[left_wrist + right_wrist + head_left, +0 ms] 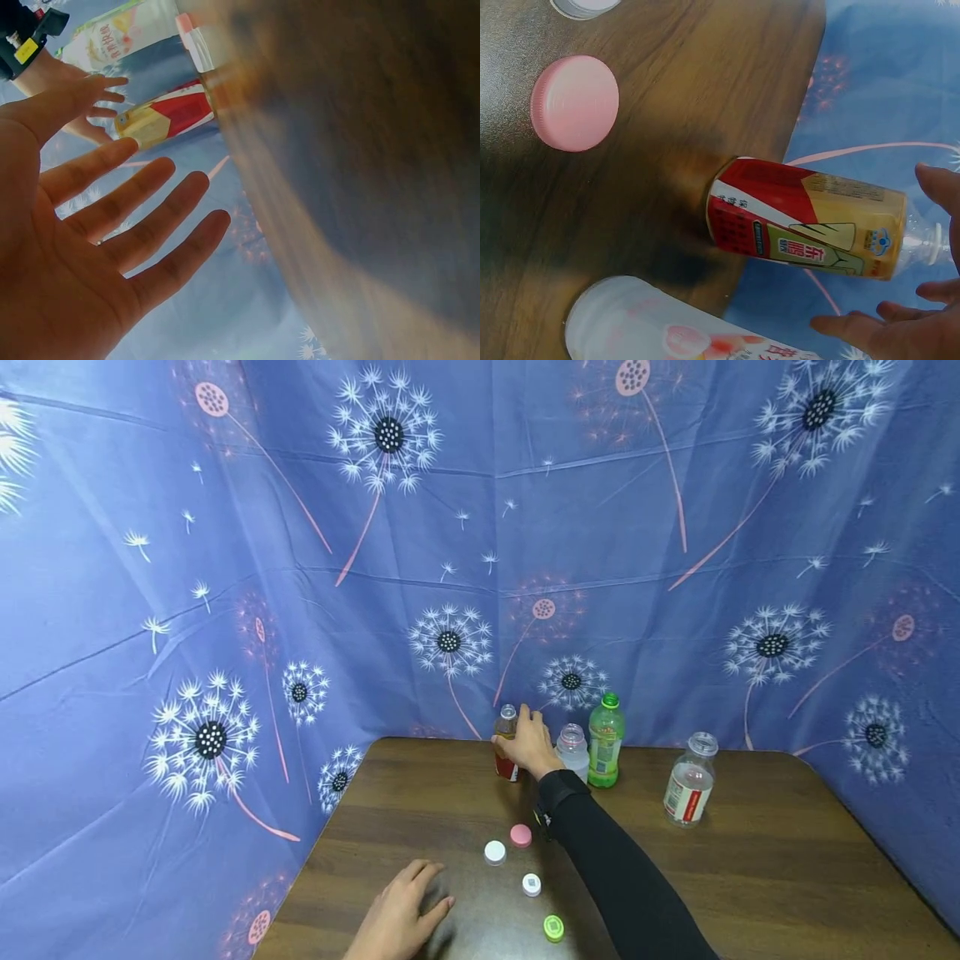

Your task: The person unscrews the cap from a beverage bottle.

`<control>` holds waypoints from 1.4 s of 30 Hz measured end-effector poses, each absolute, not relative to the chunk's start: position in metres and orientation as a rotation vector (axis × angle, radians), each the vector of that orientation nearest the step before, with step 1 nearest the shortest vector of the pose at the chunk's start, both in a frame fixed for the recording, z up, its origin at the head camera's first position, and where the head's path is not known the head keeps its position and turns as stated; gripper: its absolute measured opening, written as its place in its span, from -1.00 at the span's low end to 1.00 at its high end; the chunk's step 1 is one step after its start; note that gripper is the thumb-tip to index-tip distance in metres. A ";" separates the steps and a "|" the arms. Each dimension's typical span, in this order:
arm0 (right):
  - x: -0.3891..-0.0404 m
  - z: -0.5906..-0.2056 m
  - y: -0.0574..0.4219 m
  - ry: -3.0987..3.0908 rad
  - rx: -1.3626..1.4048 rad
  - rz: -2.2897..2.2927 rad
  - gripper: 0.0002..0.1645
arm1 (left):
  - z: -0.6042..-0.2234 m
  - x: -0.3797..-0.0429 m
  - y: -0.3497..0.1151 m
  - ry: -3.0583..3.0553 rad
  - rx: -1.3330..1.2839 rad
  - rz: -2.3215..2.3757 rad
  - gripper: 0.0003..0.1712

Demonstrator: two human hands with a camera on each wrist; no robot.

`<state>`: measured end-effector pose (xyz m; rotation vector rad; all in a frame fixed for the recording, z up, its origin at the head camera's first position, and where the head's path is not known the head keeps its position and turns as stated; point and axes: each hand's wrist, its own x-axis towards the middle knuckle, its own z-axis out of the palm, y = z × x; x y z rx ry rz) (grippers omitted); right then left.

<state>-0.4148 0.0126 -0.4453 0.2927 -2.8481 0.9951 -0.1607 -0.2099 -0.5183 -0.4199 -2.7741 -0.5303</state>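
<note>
Red-and-gold bottle is seen upright near back edge of table, at L end of row w/ white bottle & green bottle; clear bottle is placed well apart to R. No cap is seen on its mouth. R hand is held at bottle's upper part, thumb & fingers spread to either side of neck; contact can't be confirmed, no pinch is seen. L hand is held over near part of table, fingers spread, nothing held. Pink cap, plain white cap, marked white cap & green cap are laid nearby. Handling (est.): bottle is judged light, poss. empty, tho most of inside is hidden by label; wall prob. thin plastic, stiff at neck, softer mid-body, could be dented if squeezed hard. Label prob. smooth, a bit slippery; breakage risk low, tipping risk higher given low wt. Best hold: upper body just below shoulder, thumb opp. fingers, light pressure; neck is also usable w/ fingertips. Clearance from white bottle should be watched.
</note>
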 end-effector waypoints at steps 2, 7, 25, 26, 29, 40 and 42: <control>-0.414 -0.452 0.015 -2.860 0.261 1.008 0.17 | -0.521 -0.158 -0.209 -2.799 -0.439 -0.546 -0.51; -0.415 -0.463 0.018 -2.852 0.220 1.034 0.12 | -0.523 -0.155 -0.209 -2.809 -0.461 -0.556 -0.52; -0.419 -0.473 0.011 -2.830 0.208 1.047 -0.07 | -0.524 -0.153 -0.206 -2.810 -0.565 -0.574 -0.55; -0.419 -0.473 0.011 -2.830 0.210 1.046 -0.07 | -0.524 -0.153 -0.205 -2.810 -0.567 -0.578 -0.55; -0.417 -0.473 0.011 -2.827 0.223 1.019 -0.10 | -0.524 -0.154 -0.205 -2.803 -0.578 -0.607 -0.57; -0.413 -0.462 0.012 -2.773 0.393 0.926 -0.07 | -0.528 -0.157 -0.204 -2.707 -0.618 -0.602 -0.59; -0.410 -0.458 0.012 -2.761 0.429 0.934 -0.05 | -0.528 -0.157 -0.204 -2.728 -0.604 -0.614 -0.58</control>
